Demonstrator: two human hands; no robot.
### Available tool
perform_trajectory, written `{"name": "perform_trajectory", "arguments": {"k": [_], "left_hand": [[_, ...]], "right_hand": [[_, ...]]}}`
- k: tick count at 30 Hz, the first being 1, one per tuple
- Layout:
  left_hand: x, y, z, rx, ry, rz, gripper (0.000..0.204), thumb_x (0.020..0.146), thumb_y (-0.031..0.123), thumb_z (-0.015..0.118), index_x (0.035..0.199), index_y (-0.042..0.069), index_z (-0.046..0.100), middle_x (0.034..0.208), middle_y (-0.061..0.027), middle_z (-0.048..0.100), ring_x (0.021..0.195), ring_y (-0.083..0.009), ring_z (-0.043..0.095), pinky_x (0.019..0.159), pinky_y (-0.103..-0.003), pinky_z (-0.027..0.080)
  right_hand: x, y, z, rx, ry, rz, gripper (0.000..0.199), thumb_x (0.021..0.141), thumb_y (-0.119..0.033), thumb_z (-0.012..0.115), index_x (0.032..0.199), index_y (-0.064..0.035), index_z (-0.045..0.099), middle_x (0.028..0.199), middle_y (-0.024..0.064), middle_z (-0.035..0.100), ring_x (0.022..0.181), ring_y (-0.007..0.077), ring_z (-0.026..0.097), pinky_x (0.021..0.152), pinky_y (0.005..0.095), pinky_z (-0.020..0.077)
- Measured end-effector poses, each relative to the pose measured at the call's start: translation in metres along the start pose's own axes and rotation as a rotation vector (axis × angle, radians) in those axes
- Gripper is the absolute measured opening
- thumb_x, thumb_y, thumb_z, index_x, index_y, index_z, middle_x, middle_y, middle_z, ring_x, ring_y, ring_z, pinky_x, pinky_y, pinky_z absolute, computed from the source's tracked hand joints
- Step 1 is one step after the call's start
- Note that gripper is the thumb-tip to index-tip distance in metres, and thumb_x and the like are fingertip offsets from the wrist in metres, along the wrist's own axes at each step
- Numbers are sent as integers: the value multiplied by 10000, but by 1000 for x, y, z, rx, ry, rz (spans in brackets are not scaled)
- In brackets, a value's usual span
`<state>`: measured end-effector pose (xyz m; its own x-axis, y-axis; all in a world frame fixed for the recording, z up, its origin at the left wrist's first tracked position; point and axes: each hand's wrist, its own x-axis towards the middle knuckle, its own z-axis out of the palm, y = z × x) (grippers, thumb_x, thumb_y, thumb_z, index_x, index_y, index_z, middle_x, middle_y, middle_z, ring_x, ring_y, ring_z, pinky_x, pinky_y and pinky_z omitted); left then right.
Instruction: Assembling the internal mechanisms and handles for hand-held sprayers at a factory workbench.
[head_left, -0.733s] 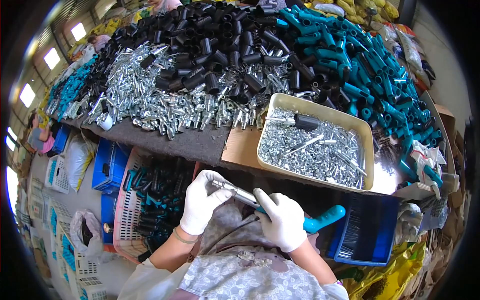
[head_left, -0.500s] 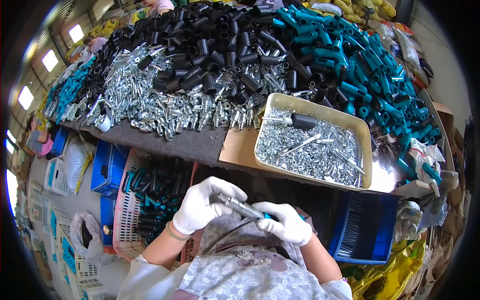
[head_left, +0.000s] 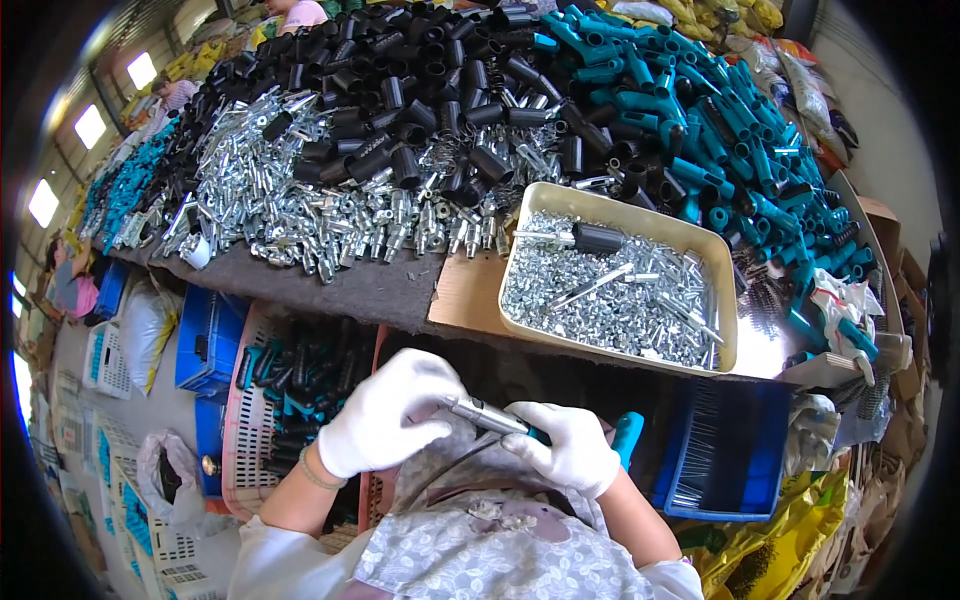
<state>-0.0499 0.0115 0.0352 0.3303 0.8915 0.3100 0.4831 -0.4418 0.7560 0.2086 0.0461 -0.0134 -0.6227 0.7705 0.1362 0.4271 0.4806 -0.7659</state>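
Note:
A tool with a silver metal shaft (head_left: 490, 414) and a teal handle (head_left: 627, 436) lies across my lap between both white-gloved hands. My right hand (head_left: 572, 446) is closed round the handle, whose rounded end sticks out past the glove. My left hand (head_left: 385, 412) curls its fingers at the shaft's far left tip, with its thumb held away below. Those fingers partly hide the tip. Beyond my hands, a cream tray (head_left: 728, 318) of small metal pieces stands on the bench edge. A black sleeve on a metal rod (head_left: 598, 238) rests on the pieces.
Heaped on the bench are silver metal fittings (head_left: 330, 225), black tubes (head_left: 405, 165) and teal handles (head_left: 640, 100). Below the bench stand a pink crate (head_left: 247, 440) of teal-and-black parts and a blue bin (head_left: 735, 450) of thin rods. Another person (head_left: 300, 14) is at the far left.
My left hand has shifted slightly left and its thumb has come away from the shaft. The teal handle's end now shows beyond my right hand.

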Motion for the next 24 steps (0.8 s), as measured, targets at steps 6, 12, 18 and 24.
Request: {"name": "perform_trajectory", "arguments": {"k": [6, 12, 18, 24], "left_hand": [[-4, -5, 7, 105, 5, 144, 175, 770, 16, 660, 925, 71, 719, 1024, -110, 669, 939, -302, 629, 829, -375, 515], [-11, -3, 11, -212, 7, -452, 195, 876, 64, 681, 1062, 8, 678, 923, -79, 668, 775, -126, 629, 737, -273, 520], [-9, -6, 22, 266, 57, 338, 264, 720, 12, 682, 975, 81, 698, 1035, -96, 655, 1038, -340, 603, 851, -404, 524], [-11, -3, 28, -212, -59, -337, 179, 875, 35, 661, 1045, -10, 696, 923, -93, 692, 802, -169, 660, 735, -294, 535]], "right_hand": [[0, 2, 4, -58, -15, -27, 366, 877, -401, 676, 1096, -108, 668, 843, 154, 679, 775, 358, 674, 677, 432, 532], [-3, -2, 6, -178, -39, 15, 364, 878, -400, 667, 1103, -113, 660, 822, 140, 670, 753, 346, 671, 664, 423, 534], [-6, -1, -2, -167, -13, 27, 366, 845, -369, 699, 1098, -105, 686, 844, 169, 684, 754, 367, 674, 666, 419, 542], [-6, -4, 2, -216, -77, -2, 390, 875, -429, 660, 1111, -118, 672, 853, 151, 683, 773, 353, 676, 680, 419, 545]]}}
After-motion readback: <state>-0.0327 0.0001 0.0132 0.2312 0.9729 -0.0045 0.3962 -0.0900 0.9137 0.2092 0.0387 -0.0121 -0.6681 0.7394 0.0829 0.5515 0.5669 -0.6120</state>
